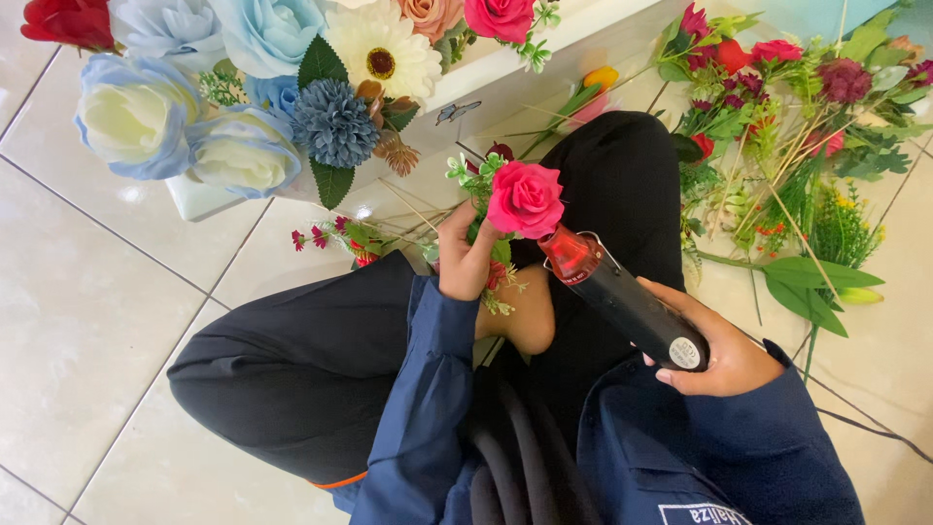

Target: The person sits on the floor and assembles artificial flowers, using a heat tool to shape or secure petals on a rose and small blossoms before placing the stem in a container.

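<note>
— Black barrel, red nose: that's the glue gun (622, 297), with my right hand (714, 355) wrapped tight round its rear end, just above my lap.

— And the other hand?

— My left hand (465, 258) is closed round the stem under the pink rose (525, 199), holding it up over my knee. The gun's nose sits right against the underside of the bloom.

— So which step is this?

— Gluing, I'd judge: the tip is at the base of the rose. Next calls for a steady squeeze and keeping my fingertips clear of the hot end.

— Can you see the glue?

— No. The petals hide the tip, and my fingers cover the stem, so I can't tell where it ends. The trigger is under my palm too.

— Farther out?

— Loose stems (787, 165) lie scattered on the tiled floor (87, 321) to my right. Ahead stands the white box (194, 199) of blue, white and red flowers, cut off by the top edge.
</note>
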